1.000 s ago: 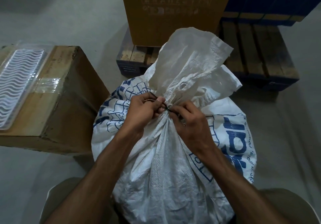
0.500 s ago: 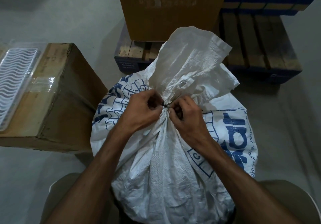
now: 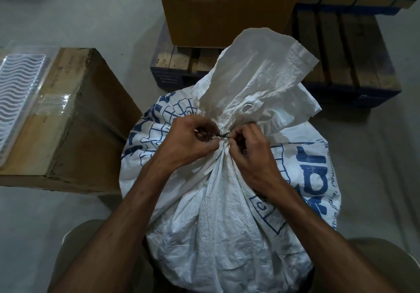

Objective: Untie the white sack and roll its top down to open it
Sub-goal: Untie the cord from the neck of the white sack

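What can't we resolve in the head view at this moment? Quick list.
- Knot state: the dark tie at the neck of the white sack is too small, and mostly covered by the left hand and right hand.
- Sack contents: hidden by the bunched, closed fabric.
- Blue print on the sack: folded over and partly behind the right forearm.
- Upper cardboard box: cut off by the top edge, markings blurred.
- Plastic tray: cut off at the left edge.

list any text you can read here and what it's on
"C": lone blue letter in a blue box outline on the white sack, beside the right hand.
Large blue lettering on the sack's right side: cut off and creased, not readable.
Small slanted blue line at the sack's right edge: too small.
Pale print on the upright cardboard box: blurred.
Label on the blue pallet: blurred.
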`<state>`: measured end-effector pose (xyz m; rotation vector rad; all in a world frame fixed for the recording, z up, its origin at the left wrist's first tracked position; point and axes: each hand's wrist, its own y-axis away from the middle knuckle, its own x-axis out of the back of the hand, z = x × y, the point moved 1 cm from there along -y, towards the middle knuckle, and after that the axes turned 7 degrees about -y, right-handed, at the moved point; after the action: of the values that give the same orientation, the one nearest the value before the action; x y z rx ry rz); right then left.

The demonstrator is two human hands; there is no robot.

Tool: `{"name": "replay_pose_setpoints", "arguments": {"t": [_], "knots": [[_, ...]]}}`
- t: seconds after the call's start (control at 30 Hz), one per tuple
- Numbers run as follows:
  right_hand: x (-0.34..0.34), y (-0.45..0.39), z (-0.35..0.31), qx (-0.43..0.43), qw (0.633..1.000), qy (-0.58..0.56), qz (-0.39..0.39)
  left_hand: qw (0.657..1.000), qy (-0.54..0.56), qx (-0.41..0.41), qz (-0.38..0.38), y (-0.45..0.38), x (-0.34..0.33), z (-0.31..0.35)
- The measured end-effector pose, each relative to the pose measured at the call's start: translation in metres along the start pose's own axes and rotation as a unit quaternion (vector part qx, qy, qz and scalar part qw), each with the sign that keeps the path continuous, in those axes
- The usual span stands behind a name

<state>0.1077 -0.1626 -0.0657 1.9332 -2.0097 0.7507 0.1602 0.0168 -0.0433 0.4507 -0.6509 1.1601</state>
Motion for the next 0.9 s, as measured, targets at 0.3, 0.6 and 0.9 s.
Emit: {"name": "replay_pose_setpoints", "arguments": {"t": [0.3,0.6,0.9], "knots": [[0.008,0.002,0.003,-0.027,0.998,-0.045,-0.024,0.993,-0.051,-0.096,0.049,0.004,-0.008,-0.003],[0.008,0.000,0.001,-0.039,0.997,-0.058,-0.012,0.996,0.021,0.001,0.089,0.007,-0.015,0.004],[0.009,0.002,0.003,-0.036,0.998,-0.042,-0.004,0.989,-0.069,-0.104,0.083,0.010,-0.013,0.005]]}}
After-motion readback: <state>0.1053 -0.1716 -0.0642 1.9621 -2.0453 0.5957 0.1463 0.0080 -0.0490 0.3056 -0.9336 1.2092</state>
